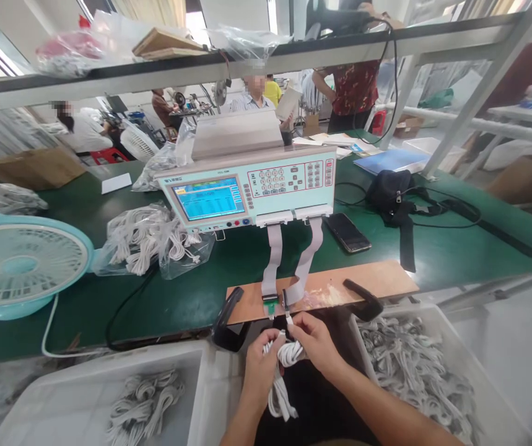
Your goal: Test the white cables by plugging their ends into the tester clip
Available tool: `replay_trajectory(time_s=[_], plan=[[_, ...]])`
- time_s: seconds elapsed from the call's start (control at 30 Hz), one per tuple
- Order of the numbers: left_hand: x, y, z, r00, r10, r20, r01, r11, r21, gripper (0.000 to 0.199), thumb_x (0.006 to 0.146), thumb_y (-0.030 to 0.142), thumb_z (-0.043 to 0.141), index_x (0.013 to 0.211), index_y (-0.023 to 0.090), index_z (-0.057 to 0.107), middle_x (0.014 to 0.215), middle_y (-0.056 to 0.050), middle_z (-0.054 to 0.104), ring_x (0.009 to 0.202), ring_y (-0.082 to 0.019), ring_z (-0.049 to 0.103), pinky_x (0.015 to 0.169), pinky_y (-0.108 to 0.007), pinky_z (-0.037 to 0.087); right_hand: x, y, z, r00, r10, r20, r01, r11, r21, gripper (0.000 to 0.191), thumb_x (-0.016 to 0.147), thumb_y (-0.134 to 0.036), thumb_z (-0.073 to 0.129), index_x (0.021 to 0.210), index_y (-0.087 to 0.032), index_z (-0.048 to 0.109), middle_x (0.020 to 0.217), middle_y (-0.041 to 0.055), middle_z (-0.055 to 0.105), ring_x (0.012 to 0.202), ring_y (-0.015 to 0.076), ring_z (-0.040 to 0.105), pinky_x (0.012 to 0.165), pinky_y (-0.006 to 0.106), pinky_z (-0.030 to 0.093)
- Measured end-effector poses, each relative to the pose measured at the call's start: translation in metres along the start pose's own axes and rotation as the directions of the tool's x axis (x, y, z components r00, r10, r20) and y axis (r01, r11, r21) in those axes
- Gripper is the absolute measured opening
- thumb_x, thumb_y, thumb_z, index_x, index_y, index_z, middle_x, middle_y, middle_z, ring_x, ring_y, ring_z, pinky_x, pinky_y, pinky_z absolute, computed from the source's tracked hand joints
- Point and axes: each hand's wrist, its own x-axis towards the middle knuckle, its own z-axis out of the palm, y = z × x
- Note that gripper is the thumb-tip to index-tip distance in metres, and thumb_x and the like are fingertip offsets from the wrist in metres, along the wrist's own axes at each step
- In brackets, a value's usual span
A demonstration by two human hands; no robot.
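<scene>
A coiled white cable hangs between my two hands in front of the table edge. My left hand is closed around one end of it, the plug pointing up toward a small green circuit board. With thumb and fingers pinched, my right hand holds the cable's other plug against the connector at the end of the right ribbon cable. Whether that plug is fully seated I cannot tell. Both ribbon cables run down from a tester with a lit blue screen.
A wooden board is held at the edge by black clamps. White bins with cables stand at left and right. On the table are a fan, bagged cables, a phone and a black bag. People are behind.
</scene>
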Motion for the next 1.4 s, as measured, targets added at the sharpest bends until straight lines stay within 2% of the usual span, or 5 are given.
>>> replay_trajectory(time_s=[0.23,0.6,0.83,1.1,1.4], plan=[[0.008,0.027,-0.017,0.930,0.228,0.287,-0.303,0.918,0.255,0.032,0.087,0.037,0.046,0.074,0.015,0.065,0.070,-0.001,0.051,0.056,-0.011,0.047,0.048,-0.020,0.037,0.001,-0.013,0.010,0.984,0.171,0.045,-0.177,0.952,0.251,0.033,0.063,-0.041,0.071,0.055,-0.016,0.050,0.051,-0.0038,0.050,0.047,0.0081,0.041,0.050,0.023,0.032],[0.016,0.004,-0.009,0.973,0.228,-0.019,-0.228,0.973,0.032,0.028,0.080,0.035,0.056,0.060,0.015,0.057,0.064,0.002,0.047,0.063,-0.012,0.044,0.058,-0.020,0.036,0.001,-0.018,0.013,0.979,0.203,-0.008,-0.199,0.968,0.153,0.032,0.064,-0.042,0.071,0.057,-0.015,0.054,0.052,-0.0028,0.051,0.048,0.0075,0.034,0.050,0.022,0.028],[0.008,-0.002,0.010,0.978,0.113,-0.175,-0.156,0.954,-0.256,0.024,0.079,0.037,0.059,0.080,0.014,0.064,0.064,0.001,0.054,0.059,-0.011,0.045,0.055,-0.020,0.037,0.000,-0.016,0.012,0.983,0.186,0.004,-0.184,0.966,0.184,0.028,0.067,-0.039,0.070,0.062,-0.015,0.057,0.054,-0.0040,0.050,0.050,0.0079,0.037,0.052,0.021,0.030],[0.011,-0.002,0.010,0.969,0.202,-0.144,-0.218,0.970,-0.110,0.030,0.080,0.041,0.056,0.067,0.014,0.060,0.061,0.001,0.051,0.058,-0.012,0.043,0.055,-0.021,0.035,-0.001,-0.012,0.015,0.980,0.190,0.060,-0.198,0.952,0.234,0.031,0.071,-0.044,0.068,0.075,-0.014,0.064,0.061,-0.0018,0.056,0.054,0.0093,0.044,0.055,0.021,0.036],[0.022,-0.006,0.008,0.967,0.223,-0.121,-0.240,0.959,-0.149,0.039,0.076,0.049,0.058,0.060,0.013,0.054,0.056,0.001,0.047,0.053,-0.011,0.038,0.052,-0.022,0.032,0.003,-0.006,0.013,0.990,0.139,0.033,-0.143,0.972,0.185,0.038,0.066,-0.052,0.069,0.073,-0.015,0.068,0.060,0.0001,0.059,0.055,0.0128,0.048,0.055,0.024,0.038]])
